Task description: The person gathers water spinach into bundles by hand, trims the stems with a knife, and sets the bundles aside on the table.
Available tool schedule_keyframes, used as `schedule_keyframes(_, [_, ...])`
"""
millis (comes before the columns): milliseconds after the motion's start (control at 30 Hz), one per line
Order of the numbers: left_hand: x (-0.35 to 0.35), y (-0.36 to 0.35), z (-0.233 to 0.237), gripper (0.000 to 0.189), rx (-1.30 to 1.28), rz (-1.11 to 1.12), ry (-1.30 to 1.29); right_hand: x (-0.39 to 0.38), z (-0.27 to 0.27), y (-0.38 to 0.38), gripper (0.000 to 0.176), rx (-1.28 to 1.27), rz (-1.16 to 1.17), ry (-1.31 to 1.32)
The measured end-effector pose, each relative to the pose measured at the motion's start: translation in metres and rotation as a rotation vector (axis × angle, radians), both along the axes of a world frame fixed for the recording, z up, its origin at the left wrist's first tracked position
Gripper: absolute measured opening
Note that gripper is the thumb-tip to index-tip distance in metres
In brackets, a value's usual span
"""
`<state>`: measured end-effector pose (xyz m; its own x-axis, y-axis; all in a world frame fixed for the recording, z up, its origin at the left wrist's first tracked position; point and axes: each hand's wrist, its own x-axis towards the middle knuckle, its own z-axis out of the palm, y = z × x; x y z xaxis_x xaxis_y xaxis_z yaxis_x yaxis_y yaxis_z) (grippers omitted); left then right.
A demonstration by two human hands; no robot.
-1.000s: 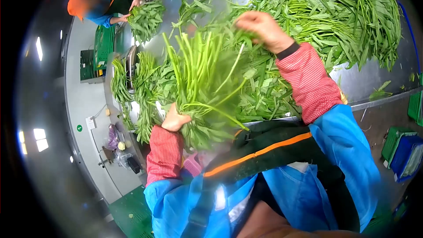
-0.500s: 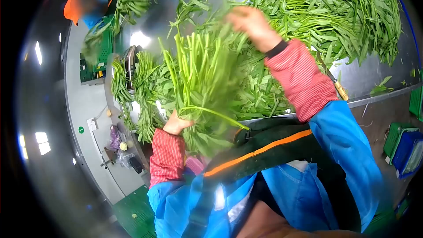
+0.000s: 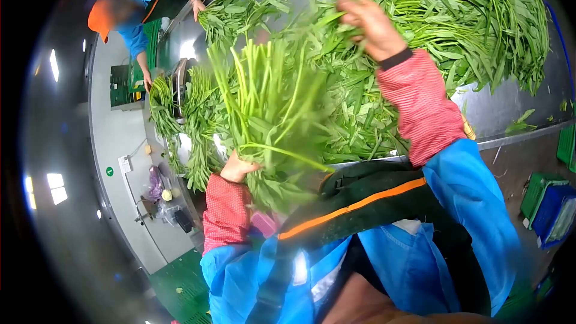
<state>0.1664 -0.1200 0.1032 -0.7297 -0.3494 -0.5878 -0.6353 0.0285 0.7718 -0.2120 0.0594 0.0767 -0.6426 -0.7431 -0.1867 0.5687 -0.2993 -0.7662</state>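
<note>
My left hand (image 3: 238, 167) is closed round the leafy lower part of a bunch of water spinach (image 3: 258, 93), whose cut stems point up and away from me. One bent stem sticks out to the right from the bunch. To the right of the stems, my right hand (image 3: 373, 29) is raised over the table with its fingers curled. A green leaf (image 3: 329, 21) shows at those fingertips; the grip itself is partly hidden. Loose water spinach (image 3: 360, 117) lies beneath, between the bunch and my right sleeve.
A large heap of water spinach (image 3: 462, 18) covers the far right of the metal table (image 3: 498, 108). A knife handle (image 3: 468, 127) shows beside my right sleeve. Smaller bunches (image 3: 201, 96) lie at left near a scale (image 3: 179, 87). A co-worker (image 3: 144, 6) reaches to the greens. Crates (image 3: 549, 204) stand right.
My right hand has moved right and slightly up, away from the bunch. The left hand keeps its hold. The co-worker's bunch is lowered to the table, and both their hands now show.
</note>
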Motion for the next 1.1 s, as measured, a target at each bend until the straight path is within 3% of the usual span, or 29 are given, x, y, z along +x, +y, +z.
schedule_keyframes(67, [0.018,-0.010,-0.006,0.049,0.029,0.056,0.020,-0.024,-0.042,0.011,0.026,-0.206,0.128,0.050])
schedule_keyframes(133, [0.017,-0.007,0.003,0.052,0.147,0.236,-0.020,-0.002,-0.051,0.013,0.031,0.045,0.197,0.046])
schedule_keyframes(200, [0.005,-0.002,0.012,0.054,0.181,0.267,0.043,0.027,-0.051,0.014,0.034,0.020,0.494,0.030])
schedule_keyframes(267, [0.005,-0.016,0.001,0.056,0.062,0.139,0.052,0.062,-0.044,-0.003,0.037,0.114,0.655,0.211])
schedule_keyframes(333, [-0.004,-0.011,0.003,0.055,0.051,0.172,0.016,0.089,-0.040,-0.026,0.041,0.015,0.521,0.895])
schedule_keyframes(367, [-0.014,-0.006,0.008,0.053,0.024,0.105,0.028,0.087,-0.034,-0.031,0.045,0.029,0.666,0.624])
schedule_keyframes(400, [-0.015,-0.005,0.010,0.052,0.044,0.112,0.026,0.078,-0.033,-0.035,0.031,0.130,0.538,0.668])
schedule_keyframes(467, [-0.011,-0.004,0.013,0.050,0.084,0.137,0.020,0.055,-0.037,-0.033,0.021,0.071,0.189,0.035])
schedule_keyframes(533, [0.012,-0.019,-0.002,0.048,-0.068,0.057,0.020,0.012,-0.069,-0.015,0.015,-0.132,0.093,-0.237])
schedule_keyframes(633, [0.011,-0.011,0.009,0.048,0.071,0.224,0.063,0.018,-0.064,0.008,0.018,-0.036,0.185,-0.217])
schedule_keyframes(700, [0.006,-0.015,0.014,0.048,0.127,0.230,0.060,0.037,-0.084,-0.001,0.030,0.095,0.409,-0.209])
schedule_keyframes(800, [-0.032,0.000,0.032,0.048,0.008,0.142,0.079,0.083,-0.071,-0.021,0.050,0.075,0.662,-0.150])
schedule_keyframes(867, [-0.065,0.014,0.058,0.050,-0.003,-0.081,-0.014,0.091,-0.040,-0.025,0.042,-0.072,0.767,-0.122])
schedule_keyframes(967, [-0.089,0.028,0.074,0.053,-0.818,-0.395,0.115,0.077,-0.150,-0.082,0.016,-0.302,0.333,0.471])
schedule_keyframes(1000, [-0.095,0.028,0.080,0.053,-1.148,-0.528,0.200,0.058,-0.116,-0.066,0.014,-0.237,0.223,0.409])
schedule_keyframes(1033, [-0.096,0.023,0.083,0.051,-1.311,-0.556,0.141,0.040,-0.080,-0.049,0.012,-0.175,0.112,0.346])
schedule_keyframes(1067, [-0.094,0.020,0.085,0.048,-1.505,-0.625,0.111,0.032,-0.058,-0.032,0.011,-0.113,0.088,-0.345])
schedule_keyframes(1100, [-0.091,0.018,0.084,0.049,-1.581,-0.627,0.058,0.021,-0.062,-0.022,0.013,-0.230,0.095,-0.365])
